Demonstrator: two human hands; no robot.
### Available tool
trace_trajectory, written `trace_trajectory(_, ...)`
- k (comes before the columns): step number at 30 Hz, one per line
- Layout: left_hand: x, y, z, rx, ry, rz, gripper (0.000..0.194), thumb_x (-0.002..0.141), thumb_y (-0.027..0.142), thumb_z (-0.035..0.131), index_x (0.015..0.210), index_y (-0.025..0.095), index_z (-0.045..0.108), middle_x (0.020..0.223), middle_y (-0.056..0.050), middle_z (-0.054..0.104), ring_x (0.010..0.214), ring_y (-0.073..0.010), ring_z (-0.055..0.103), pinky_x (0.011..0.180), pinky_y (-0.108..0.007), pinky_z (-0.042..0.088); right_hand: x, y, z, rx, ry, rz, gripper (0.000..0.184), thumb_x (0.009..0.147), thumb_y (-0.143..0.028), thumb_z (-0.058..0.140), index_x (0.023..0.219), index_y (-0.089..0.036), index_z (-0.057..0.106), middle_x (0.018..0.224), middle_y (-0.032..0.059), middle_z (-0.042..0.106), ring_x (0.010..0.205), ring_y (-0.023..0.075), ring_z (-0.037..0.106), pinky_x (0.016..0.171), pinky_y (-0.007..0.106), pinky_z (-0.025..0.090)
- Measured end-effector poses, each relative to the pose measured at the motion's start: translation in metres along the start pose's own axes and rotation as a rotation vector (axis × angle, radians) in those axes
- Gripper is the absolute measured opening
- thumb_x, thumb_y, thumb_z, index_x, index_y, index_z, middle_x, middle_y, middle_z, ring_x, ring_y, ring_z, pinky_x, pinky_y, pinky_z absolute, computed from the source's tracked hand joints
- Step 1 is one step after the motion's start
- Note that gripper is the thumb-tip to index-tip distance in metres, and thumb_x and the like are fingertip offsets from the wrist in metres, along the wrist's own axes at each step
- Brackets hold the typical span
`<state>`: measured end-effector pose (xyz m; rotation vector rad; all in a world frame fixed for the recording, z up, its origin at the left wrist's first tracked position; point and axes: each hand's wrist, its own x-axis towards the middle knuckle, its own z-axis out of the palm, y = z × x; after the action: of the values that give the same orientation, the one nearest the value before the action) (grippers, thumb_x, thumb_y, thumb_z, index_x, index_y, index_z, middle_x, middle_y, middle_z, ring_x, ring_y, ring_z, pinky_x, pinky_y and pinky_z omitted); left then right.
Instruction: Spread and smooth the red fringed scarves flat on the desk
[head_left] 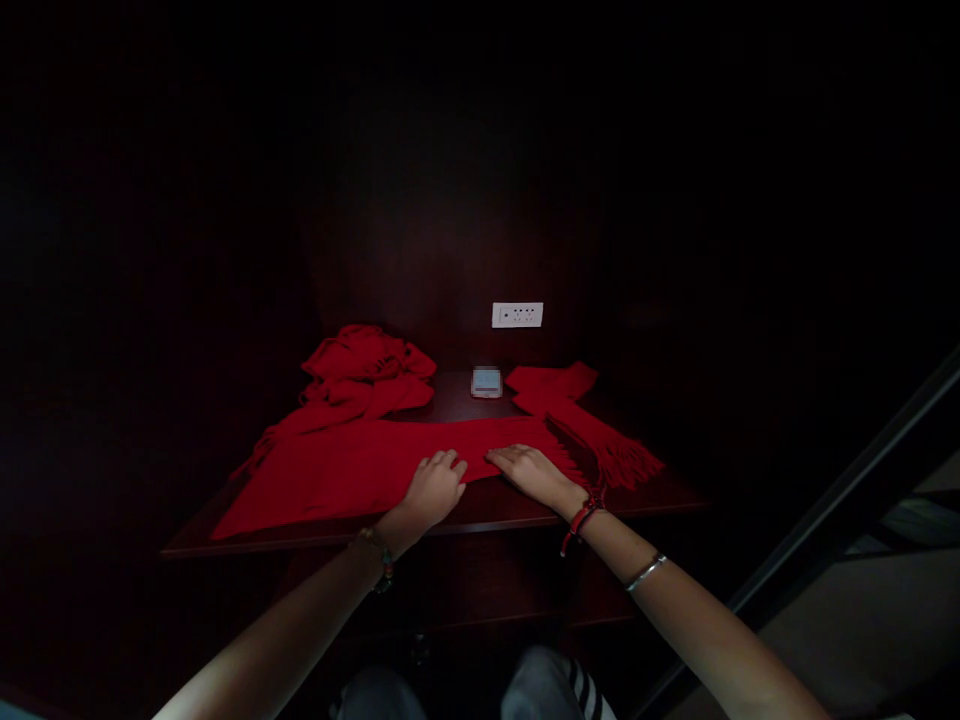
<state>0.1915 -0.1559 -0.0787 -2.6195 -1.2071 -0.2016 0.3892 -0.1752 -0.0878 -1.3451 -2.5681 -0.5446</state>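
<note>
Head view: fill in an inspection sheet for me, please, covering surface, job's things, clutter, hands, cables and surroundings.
Surface: dark desk, partly covered by red cloth.
Job's things: red scarf spread along the front, fringe at its right end.
Clutter: behind it, a crumpled red heap at left, a fringed red cloth at right, and a device with a lit screen between them.
Hands: left hand and right hand on the scarf, palms down; whether they grip it is unclear.
Cables: nothing seen.
Surroundings: white socket on the back wall; dim light, sides mostly too dark to tell.
</note>
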Motion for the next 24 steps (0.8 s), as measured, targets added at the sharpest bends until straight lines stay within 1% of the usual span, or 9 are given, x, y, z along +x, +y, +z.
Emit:
trace_trajectory(2, -0.003, -0.019, 0.006, -0.052, -0.013, -0.03, 0.041, 0.08, 0.034, 0.044, 0.118, 0.021, 0.044, 0.125, -0.01, 0.042, 0.115, -0.0275, 0.036, 0.091, -0.045, 0.032, 0.001, 0.001, 0.0, -0.002, -0.022, 0.006, 0.034, 0.079, -0.005, 0.042, 0.112, -0.013, 0.048, 0.108, 0.0117, 0.058, 0.097, 0.0189, 0.055, 0.083, 0.03, 0.041)
trace_trajectory(5, -0.009, -0.048, 0.011, -0.093, -0.1, -0.046, 0.054, 0.077, 0.052, 0.039, 0.126, 0.029, 0.035, 0.133, -0.007, 0.034, 0.121, -0.0323, 0.027, 0.093, -0.057, 0.02, 0.001, 0.002, 0.001, 0.007, -0.039, 0.014, 0.035, 0.08, -0.005, 0.041, 0.112, -0.013, 0.049, 0.11, 0.0119, 0.057, 0.1, 0.0185, 0.053, 0.084, 0.028, 0.041)
trace_trajectory(8, -0.014, -0.066, 0.014, -0.104, -0.121, 0.045, 0.056, 0.078, 0.056, 0.033, 0.128, 0.031, 0.03, 0.135, -0.006, 0.031, 0.122, -0.0304, 0.026, 0.095, -0.056, 0.015, 0.0, 0.003, 0.003, 0.028, -0.041, 0.007, 0.034, 0.079, -0.005, 0.042, 0.112, -0.013, 0.049, 0.111, 0.0115, 0.057, 0.101, 0.0179, 0.053, 0.085, 0.027, 0.041)
trace_trajectory(12, -0.011, -0.069, 0.016, -0.068, -0.066, 0.136, 0.053, 0.08, 0.05, 0.036, 0.129, 0.029, 0.03, 0.134, -0.007, 0.033, 0.121, -0.028, 0.028, 0.096, -0.051, 0.019, -0.003, 0.003, 0.003, 0.023, -0.036, 0.026, 0.036, 0.078, -0.005, 0.043, 0.113, -0.013, 0.048, 0.112, 0.0119, 0.056, 0.101, 0.0177, 0.053, 0.085, 0.028, 0.041)
trace_trajectory(15, -0.006, -0.066, 0.013, -0.037, -0.018, 0.2, 0.046, 0.081, 0.038, 0.041, 0.124, 0.025, 0.037, 0.129, -0.007, 0.04, 0.116, -0.0234, 0.036, 0.095, -0.041, 0.026, -0.004, 0.003, 0.002, -0.007, -0.029, 0.041, 0.037, 0.078, -0.004, 0.044, 0.114, -0.011, 0.047, 0.114, 0.0126, 0.055, 0.103, 0.0181, 0.052, 0.087, 0.028, 0.04)
trace_trajectory(17, -0.006, -0.064, 0.008, 0.0, 0.02, 0.265, 0.037, 0.08, 0.03, 0.044, 0.116, 0.022, 0.046, 0.119, -0.007, 0.049, 0.108, -0.02, 0.044, 0.092, -0.034, 0.032, -0.003, 0.004, 0.001, -0.026, -0.037, 0.043, 0.037, 0.077, -0.004, 0.044, 0.114, -0.01, 0.047, 0.114, 0.0134, 0.054, 0.103, 0.0189, 0.051, 0.088, 0.028, 0.039)
trace_trajectory(19, -0.007, -0.063, 0.002, 0.052, 0.042, 0.31, 0.026, 0.08, 0.025, 0.044, 0.105, 0.02, 0.052, 0.105, -0.006, 0.056, 0.097, -0.0184, 0.051, 0.083, -0.03, 0.038, -0.002, 0.006, -0.001, -0.037, -0.06, 0.041, 0.037, 0.077, -0.004, 0.044, 0.113, -0.01, 0.048, 0.113, 0.0138, 0.055, 0.103, 0.0195, 0.051, 0.088, 0.029, 0.039)
trace_trajectory(21, -0.009, -0.062, -0.003, 0.089, 0.055, 0.312, 0.02, 0.081, 0.023, 0.042, 0.097, 0.02, 0.054, 0.093, -0.005, 0.058, 0.087, -0.0176, 0.054, 0.074, -0.028, 0.042, 0.001, 0.008, -0.005, -0.032, -0.086, 0.054, 0.036, 0.078, -0.004, 0.044, 0.113, -0.012, 0.048, 0.111, 0.0131, 0.056, 0.101, 0.0193, 0.053, 0.086, 0.029, 0.039)
trace_trajectory(24, -0.011, -0.061, -0.007, 0.084, 0.07, 0.261, 0.02, 0.084, 0.022, 0.038, 0.096, 0.02, 0.053, 0.09, -0.005, 0.058, 0.082, -0.0164, 0.056, 0.066, -0.025, 0.043, 0.004, 0.011, -0.009, 0.004, -0.105, 0.092, 0.037, 0.08, -0.006, 0.042, 0.115, -0.016, 0.046, 0.11, 0.012, 0.057, 0.101, 0.0178, 0.053, 0.086, 0.028, 0.039)
